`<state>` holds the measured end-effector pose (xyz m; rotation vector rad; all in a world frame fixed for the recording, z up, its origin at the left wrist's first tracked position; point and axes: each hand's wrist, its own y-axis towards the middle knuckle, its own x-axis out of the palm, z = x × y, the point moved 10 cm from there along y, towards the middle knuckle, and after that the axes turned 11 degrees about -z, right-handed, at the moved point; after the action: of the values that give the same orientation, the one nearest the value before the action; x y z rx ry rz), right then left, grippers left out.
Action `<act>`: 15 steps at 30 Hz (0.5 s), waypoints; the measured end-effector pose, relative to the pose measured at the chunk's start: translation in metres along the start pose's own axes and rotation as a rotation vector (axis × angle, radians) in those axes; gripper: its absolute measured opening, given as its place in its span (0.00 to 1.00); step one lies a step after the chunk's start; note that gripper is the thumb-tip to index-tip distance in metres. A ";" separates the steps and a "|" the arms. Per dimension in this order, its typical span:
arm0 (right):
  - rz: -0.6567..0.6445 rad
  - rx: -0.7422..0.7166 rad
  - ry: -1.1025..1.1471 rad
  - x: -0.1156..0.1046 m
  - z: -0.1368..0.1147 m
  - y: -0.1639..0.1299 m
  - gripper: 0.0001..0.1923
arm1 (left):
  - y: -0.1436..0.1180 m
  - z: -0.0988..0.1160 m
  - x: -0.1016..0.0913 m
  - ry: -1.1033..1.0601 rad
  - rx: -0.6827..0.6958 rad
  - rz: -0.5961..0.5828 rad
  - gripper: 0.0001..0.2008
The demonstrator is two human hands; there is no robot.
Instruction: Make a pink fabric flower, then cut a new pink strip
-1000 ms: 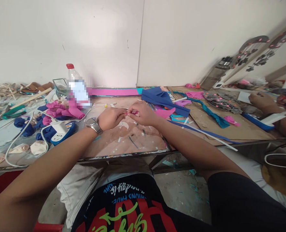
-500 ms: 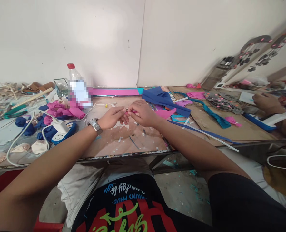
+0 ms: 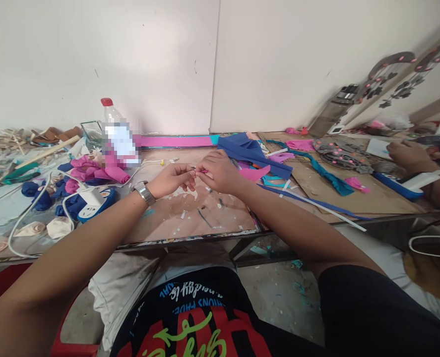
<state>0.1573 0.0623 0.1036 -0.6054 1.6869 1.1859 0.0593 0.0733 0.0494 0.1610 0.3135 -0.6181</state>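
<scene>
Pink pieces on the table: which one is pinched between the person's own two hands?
The small pink piece, pinched between left hand and right hand; the other pink pieces lie untouched on the table.

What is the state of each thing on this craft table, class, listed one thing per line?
Left hand: grip pinched on the small pink foam piece.
Right hand: grip pinched on the same piece.
Clear plastic bottle with red cap: upright, capped.
White and blue power strip: lying flat, plug inserted.
Dark blue foam sheet: lying folded.
Long pink foam strip: flat along the wall.
Cream foam roses: rolled, lying loose.
</scene>
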 end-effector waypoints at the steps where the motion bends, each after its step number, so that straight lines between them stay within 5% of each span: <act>1: 0.003 0.005 -0.003 0.000 0.000 0.000 0.10 | 0.000 0.002 -0.001 0.042 0.015 0.009 0.20; 9: -0.032 0.021 0.214 0.004 0.008 0.002 0.09 | -0.018 0.043 -0.002 0.984 0.261 0.225 0.14; 12: -0.049 0.032 0.292 0.006 0.011 0.002 0.09 | -0.020 0.046 -0.003 0.986 0.265 0.247 0.16; 15: 0.008 0.012 0.233 0.000 0.008 0.002 0.10 | -0.014 0.036 -0.008 0.622 0.196 0.194 0.18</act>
<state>0.1595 0.0705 0.1036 -0.7538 1.8906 1.1447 0.0529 0.0577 0.0851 0.5697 0.8271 -0.3923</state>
